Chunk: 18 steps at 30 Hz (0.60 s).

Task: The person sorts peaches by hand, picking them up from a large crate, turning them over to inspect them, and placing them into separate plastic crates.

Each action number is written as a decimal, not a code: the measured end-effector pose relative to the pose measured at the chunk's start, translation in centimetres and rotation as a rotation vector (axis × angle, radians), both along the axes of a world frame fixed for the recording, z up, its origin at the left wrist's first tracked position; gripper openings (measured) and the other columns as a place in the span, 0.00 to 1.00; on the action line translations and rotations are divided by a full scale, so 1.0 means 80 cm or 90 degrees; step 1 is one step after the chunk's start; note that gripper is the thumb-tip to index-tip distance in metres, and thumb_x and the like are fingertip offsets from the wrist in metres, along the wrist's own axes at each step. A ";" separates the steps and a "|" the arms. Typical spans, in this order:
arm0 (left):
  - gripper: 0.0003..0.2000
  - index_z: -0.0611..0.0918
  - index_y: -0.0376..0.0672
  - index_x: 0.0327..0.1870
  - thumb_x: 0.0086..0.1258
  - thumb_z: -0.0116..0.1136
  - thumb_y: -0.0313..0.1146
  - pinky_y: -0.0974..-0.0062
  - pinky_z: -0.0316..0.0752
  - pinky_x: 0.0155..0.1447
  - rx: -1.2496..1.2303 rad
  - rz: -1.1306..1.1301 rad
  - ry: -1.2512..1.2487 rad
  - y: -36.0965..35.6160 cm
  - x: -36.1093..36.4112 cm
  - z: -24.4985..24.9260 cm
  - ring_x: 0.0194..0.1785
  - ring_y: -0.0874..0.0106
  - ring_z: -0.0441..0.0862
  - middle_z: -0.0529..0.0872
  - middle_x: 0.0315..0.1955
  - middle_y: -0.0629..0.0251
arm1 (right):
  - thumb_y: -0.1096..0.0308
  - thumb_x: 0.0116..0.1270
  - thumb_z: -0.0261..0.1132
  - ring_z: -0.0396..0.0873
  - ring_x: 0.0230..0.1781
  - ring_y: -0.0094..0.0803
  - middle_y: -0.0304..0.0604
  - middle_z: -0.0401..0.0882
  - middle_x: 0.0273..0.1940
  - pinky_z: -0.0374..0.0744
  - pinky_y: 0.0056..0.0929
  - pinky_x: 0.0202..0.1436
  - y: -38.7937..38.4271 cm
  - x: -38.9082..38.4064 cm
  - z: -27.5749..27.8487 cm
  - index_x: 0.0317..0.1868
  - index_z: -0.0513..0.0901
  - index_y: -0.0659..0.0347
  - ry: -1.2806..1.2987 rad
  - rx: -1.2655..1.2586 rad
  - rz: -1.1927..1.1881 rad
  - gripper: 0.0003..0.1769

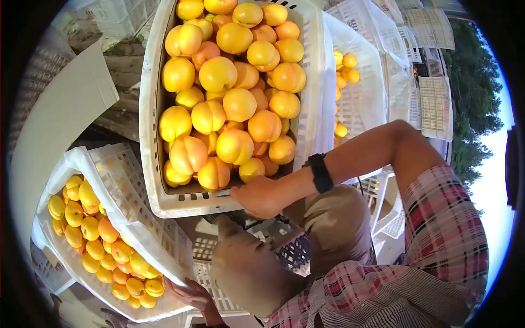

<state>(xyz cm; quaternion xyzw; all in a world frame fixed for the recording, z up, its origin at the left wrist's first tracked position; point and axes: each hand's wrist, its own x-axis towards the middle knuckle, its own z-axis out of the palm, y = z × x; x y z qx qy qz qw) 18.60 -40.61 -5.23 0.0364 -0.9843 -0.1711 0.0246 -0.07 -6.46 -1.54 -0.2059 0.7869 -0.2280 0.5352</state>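
Observation:
A large white plastic crate (pixel 149 109) heaped with yellow-orange peaches (pixel 235 104) fills the upper middle. My right hand (pixel 260 197), a black band on its wrist, is curled around that crate's near rim. At the lower left, a smaller white crate (pixel 123 175) lined with clear plastic holds several smaller yellow peaches (pixel 95 240). My left hand (pixel 192 295) grips this crate's near corner from below, partly cut off by the frame's bottom edge.
A third lined crate (pixel 361 98) with a few peaches stands to the right of the big one. White empty crates (pixel 216 262) lie under my knees. A flat cardboard sheet (pixel 60 120) lies at the left. Stacked crates (pixel 432 98) and trees are at the far right.

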 end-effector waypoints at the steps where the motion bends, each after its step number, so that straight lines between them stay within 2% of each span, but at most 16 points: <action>1: 0.20 0.65 0.30 0.61 0.71 0.48 0.29 0.46 0.60 0.66 -0.010 -0.004 0.002 0.001 -0.004 -0.003 0.61 0.43 0.67 0.70 0.59 0.41 | 0.68 0.59 0.58 0.81 0.37 0.55 0.60 0.79 0.37 0.77 0.49 0.40 -0.004 0.005 -0.004 0.46 0.68 0.72 0.010 0.015 -0.016 0.18; 2: 0.20 0.65 0.30 0.61 0.71 0.48 0.29 0.46 0.60 0.66 -0.006 0.002 -0.019 0.004 -0.008 -0.004 0.61 0.43 0.67 0.70 0.59 0.41 | 0.69 0.59 0.57 0.81 0.40 0.55 0.61 0.80 0.41 0.77 0.48 0.43 -0.006 0.004 -0.008 0.46 0.70 0.72 0.004 0.029 -0.026 0.18; 4: 0.22 0.64 0.29 0.62 0.70 0.51 0.29 0.52 0.59 0.68 -0.037 0.011 -0.031 0.005 -0.006 -0.018 0.63 0.43 0.65 0.68 0.60 0.41 | 0.69 0.57 0.58 0.81 0.38 0.55 0.61 0.80 0.39 0.77 0.48 0.41 -0.010 0.007 -0.020 0.45 0.70 0.72 0.006 0.034 -0.032 0.17; 6: 0.22 0.66 0.30 0.62 0.68 0.53 0.27 0.52 0.58 0.68 -0.024 -0.002 -0.004 0.011 -0.013 -0.032 0.63 0.45 0.65 0.69 0.60 0.42 | 0.68 0.56 0.61 0.81 0.37 0.54 0.58 0.80 0.34 0.77 0.49 0.39 -0.012 0.007 -0.029 0.45 0.69 0.70 0.061 0.056 -0.103 0.19; 8: 0.24 0.67 0.31 0.63 0.66 0.55 0.27 0.53 0.57 0.69 -0.010 0.153 -0.095 0.011 0.002 -0.071 0.64 0.48 0.64 0.69 0.60 0.43 | 0.66 0.54 0.64 0.81 0.39 0.53 0.58 0.80 0.34 0.77 0.49 0.41 -0.023 0.008 -0.038 0.45 0.73 0.67 0.049 0.130 -0.171 0.20; 9: 0.26 0.67 0.34 0.63 0.64 0.57 0.28 0.54 0.55 0.70 0.101 0.234 -0.140 0.019 -0.005 -0.061 0.66 0.50 0.62 0.68 0.61 0.44 | 0.65 0.55 0.64 0.80 0.39 0.53 0.57 0.80 0.35 0.76 0.49 0.42 -0.021 0.008 -0.038 0.46 0.73 0.65 0.079 0.097 -0.154 0.19; 10: 0.28 0.66 0.34 0.64 0.61 0.59 0.29 0.54 0.55 0.70 0.104 0.248 -0.183 0.007 0.008 -0.077 0.67 0.49 0.60 0.66 0.62 0.44 | 0.64 0.56 0.64 0.79 0.39 0.54 0.56 0.80 0.36 0.76 0.49 0.43 -0.021 0.016 -0.049 0.46 0.73 0.65 0.125 0.087 -0.133 0.20; 11: 0.30 0.66 0.35 0.64 0.60 0.61 0.31 0.53 0.54 0.71 0.058 0.194 -0.188 0.008 -0.014 -0.039 0.68 0.47 0.59 0.65 0.63 0.44 | 0.62 0.58 0.64 0.79 0.40 0.54 0.58 0.79 0.38 0.76 0.49 0.43 -0.030 0.000 -0.018 0.46 0.72 0.65 0.089 0.107 -0.138 0.20; 12: 0.31 0.66 0.35 0.64 0.59 0.63 0.32 0.53 0.53 0.72 0.025 0.132 -0.204 0.024 -0.028 0.000 0.69 0.46 0.58 0.64 0.64 0.43 | 0.60 0.58 0.65 0.81 0.39 0.51 0.56 0.81 0.36 0.77 0.48 0.42 -0.023 0.013 -0.037 0.45 0.74 0.63 0.161 0.109 -0.122 0.19; 14: 0.32 0.66 0.35 0.64 0.58 0.64 0.32 0.52 0.53 0.72 0.023 0.237 -0.162 0.040 -0.004 0.031 0.69 0.45 0.57 0.62 0.65 0.44 | 0.60 0.59 0.65 0.81 0.41 0.52 0.57 0.81 0.37 0.77 0.48 0.42 -0.019 0.014 -0.024 0.45 0.72 0.63 0.154 0.102 -0.095 0.20; 15: 0.32 0.66 0.35 0.63 0.58 0.65 0.33 0.51 0.53 0.71 0.054 0.291 -0.140 0.032 0.010 0.013 0.69 0.45 0.57 0.61 0.65 0.44 | 0.60 0.59 0.65 0.81 0.41 0.52 0.57 0.81 0.37 0.77 0.48 0.42 -0.033 0.008 -0.046 0.45 0.72 0.63 0.157 0.097 -0.075 0.20; 17: 0.35 0.64 0.37 0.66 0.57 0.66 0.35 0.50 0.51 0.72 0.048 0.361 -0.207 0.035 0.064 0.022 0.71 0.47 0.54 0.59 0.67 0.45 | 0.59 0.59 0.65 0.80 0.42 0.52 0.59 0.80 0.39 0.76 0.49 0.44 -0.030 0.000 -0.035 0.47 0.71 0.63 0.115 0.127 -0.051 0.22; 18: 0.37 0.62 0.39 0.67 0.57 0.67 0.35 0.51 0.50 0.73 0.050 0.385 -0.263 0.036 0.093 0.038 0.72 0.48 0.52 0.58 0.68 0.45 | 0.57 0.58 0.66 0.80 0.44 0.51 0.56 0.81 0.42 0.74 0.52 0.49 -0.031 0.001 -0.035 0.51 0.69 0.60 0.095 0.153 -0.045 0.25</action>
